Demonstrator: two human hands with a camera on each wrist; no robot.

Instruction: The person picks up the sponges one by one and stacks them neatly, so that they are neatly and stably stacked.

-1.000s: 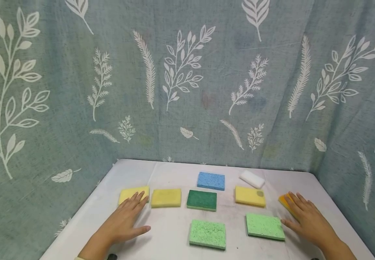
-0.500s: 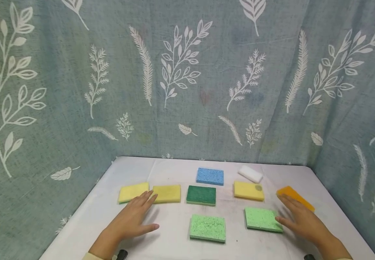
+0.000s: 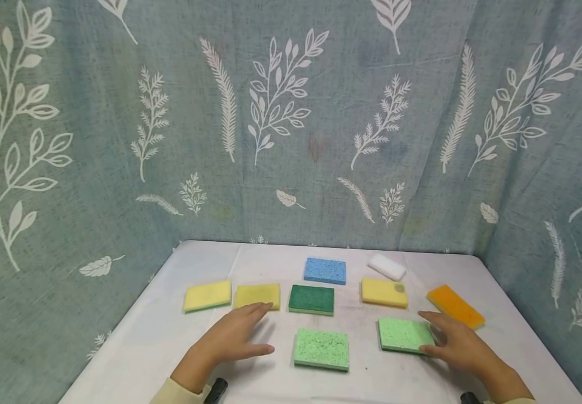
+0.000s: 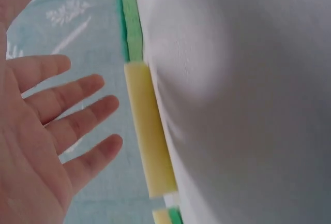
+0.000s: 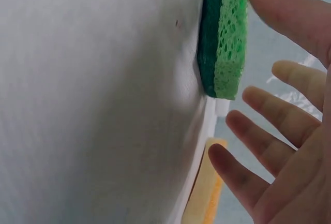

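My left hand (image 3: 235, 339), fingers spread, hovers in front of a plain yellow sponge (image 3: 258, 295); in the left wrist view nothing lies between its fingers. My right hand (image 3: 455, 345) reaches over the right end of a light green sponge (image 3: 404, 335), thumb at its edge and fingers spread. In the right wrist view that sponge shows a dark green scouring layer (image 5: 209, 38) underneath. An orange sponge (image 3: 456, 306) lies just beyond the right hand. Another light green sponge (image 3: 321, 349) sits between the hands, with a dark green-topped sponge (image 3: 312, 299) behind it.
Further sponges lie on the white table (image 3: 271, 387): a yellow one with a green underside (image 3: 207, 295) at left, a blue one (image 3: 324, 270) at the back, and a yellow one with a dark spot (image 3: 384, 292). A white block (image 3: 387, 266) is near the leaf-patterned curtain (image 3: 316, 219).
My left hand has moved right and back toward me, off the leftmost yellow sponge. My right hand has drawn off the orange sponge, toward the light green one. The sponges stay put.
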